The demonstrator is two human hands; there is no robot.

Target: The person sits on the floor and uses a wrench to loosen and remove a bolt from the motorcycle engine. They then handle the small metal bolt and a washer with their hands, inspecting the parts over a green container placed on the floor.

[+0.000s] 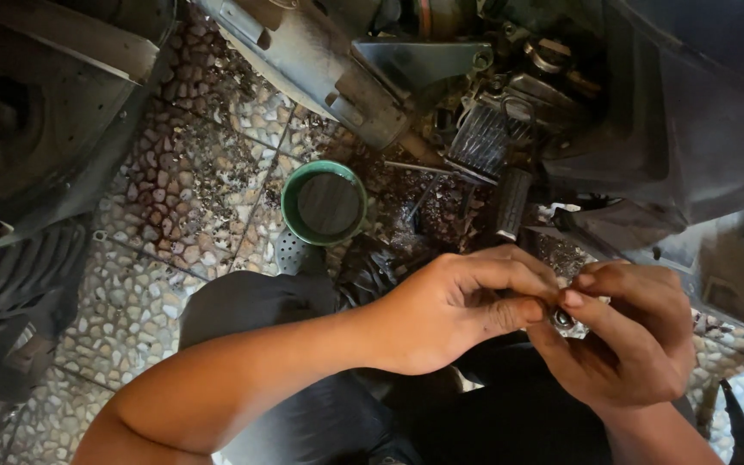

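Low in the right half of the frame, both hands meet over the person's dark-trousered lap. A small metal part [561,318] sits between them, mostly hidden, so its kind cannot be told. The left hand [454,310] is curled nearly closed, thumb and fingertips pinched toward the part. The right hand [626,340] is likewise closed around it from the other side, thumb laid across the top. Judging by the grip, the work is fine finger work: it would go best with the part kept close over the lap, so that a slip drops it onto cloth and not the pebbled floor [174,189], and with steady, light turning pressure.

Above centre, a green bowl [324,203] stands on the floor; inside it shows a flat dark grey surface, liquid or bare bottom, which cannot be told. Beyond it, at upper right, is a greasy engine [484,129] with a footpeg [512,202].
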